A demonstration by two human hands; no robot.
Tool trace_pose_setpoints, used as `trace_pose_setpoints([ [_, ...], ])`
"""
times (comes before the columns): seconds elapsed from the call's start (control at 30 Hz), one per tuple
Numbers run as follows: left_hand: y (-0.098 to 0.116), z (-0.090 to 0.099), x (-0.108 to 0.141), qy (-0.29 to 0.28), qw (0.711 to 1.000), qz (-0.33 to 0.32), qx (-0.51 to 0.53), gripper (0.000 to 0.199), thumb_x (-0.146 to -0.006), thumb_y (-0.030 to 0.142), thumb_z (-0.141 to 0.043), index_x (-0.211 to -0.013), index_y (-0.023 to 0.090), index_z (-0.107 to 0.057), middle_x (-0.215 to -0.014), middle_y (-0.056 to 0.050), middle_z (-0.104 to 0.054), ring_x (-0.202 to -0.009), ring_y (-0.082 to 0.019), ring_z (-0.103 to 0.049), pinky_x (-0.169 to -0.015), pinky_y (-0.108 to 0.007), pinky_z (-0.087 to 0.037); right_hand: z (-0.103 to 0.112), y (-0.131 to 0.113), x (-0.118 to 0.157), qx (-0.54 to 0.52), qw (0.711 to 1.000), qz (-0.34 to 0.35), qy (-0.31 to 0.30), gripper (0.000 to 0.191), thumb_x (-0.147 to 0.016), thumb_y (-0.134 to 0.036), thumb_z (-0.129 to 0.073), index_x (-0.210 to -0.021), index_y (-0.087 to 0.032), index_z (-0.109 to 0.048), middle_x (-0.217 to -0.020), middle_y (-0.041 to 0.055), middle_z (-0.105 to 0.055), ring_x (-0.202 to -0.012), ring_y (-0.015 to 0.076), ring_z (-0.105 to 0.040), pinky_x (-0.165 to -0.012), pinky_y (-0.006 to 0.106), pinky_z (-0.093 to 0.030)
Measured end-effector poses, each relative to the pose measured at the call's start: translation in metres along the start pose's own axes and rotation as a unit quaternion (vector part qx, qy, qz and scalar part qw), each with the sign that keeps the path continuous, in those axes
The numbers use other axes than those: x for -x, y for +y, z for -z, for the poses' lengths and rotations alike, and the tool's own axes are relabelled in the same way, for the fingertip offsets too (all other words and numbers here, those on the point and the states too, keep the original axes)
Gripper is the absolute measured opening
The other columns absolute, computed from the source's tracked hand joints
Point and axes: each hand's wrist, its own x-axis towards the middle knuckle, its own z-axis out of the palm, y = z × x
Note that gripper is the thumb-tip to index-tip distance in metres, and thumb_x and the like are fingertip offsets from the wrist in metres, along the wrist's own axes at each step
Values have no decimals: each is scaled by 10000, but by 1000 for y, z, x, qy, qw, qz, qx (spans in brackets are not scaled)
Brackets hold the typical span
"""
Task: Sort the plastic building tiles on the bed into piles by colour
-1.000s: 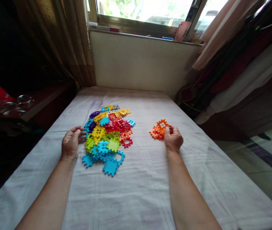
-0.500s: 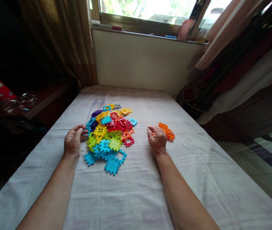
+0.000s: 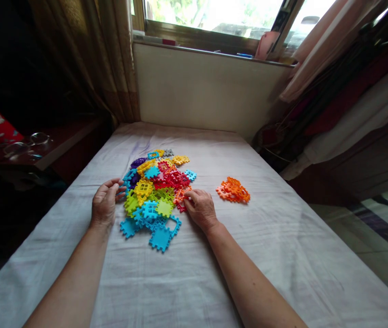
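Note:
A heap of flat plastic interlocking tiles (image 3: 160,237) with notched edges lies on the sheet, in blue, green, yellow, red, purple and orange. My right hand (image 3: 201,207) is at the heap's right side, fingers bent and closed on an orange interlocking tile (image 3: 179,194) beside a red one. My left hand (image 3: 105,200) rests at the heap's left edge, its fingers loosely apart beside blue tiles (image 3: 130,175); nothing shows in it. Apart from the heap, to the right, sits a small pile of orange tiles (image 3: 234,190).
A pale sheet (image 3: 180,291) covers the flat surface under the tiles. Beyond it are a wall (image 3: 201,86) and a window. Eyeglasses (image 3: 26,145) lie on a dark side table (image 3: 60,146) at left; clothes hang at right.
My right hand has moved left from the small orange pile to the right edge of the heap, uncovering that pile. My left hand has stayed almost still.

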Motion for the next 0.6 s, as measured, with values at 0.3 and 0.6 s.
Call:
trace_pose_setpoints([
  [0.3,2,0,2,2,1000,1,-2,350,-573,350,-688,-877,180,-654,-861,-18,-689,-711,-119,-634,-599,-225,-506,29,53,0,78,975,-65,197,130,-825,-213,-566,-852,-217,-693,-866,45,-684,-851,209,-573,-825,328,-370],
  [0.6,-1,2,-1,-10,1000,-5,-8,375,-583,369,-675,-901,174,-639,-869,-19,-676,-705,-120,-637,-617,-239,-513,45,100,7,143,930,-229,249,222,-809,-252,-549,-919,-201,-734,-988,108,-678,-907,258,-539,-804,372,-362],
])
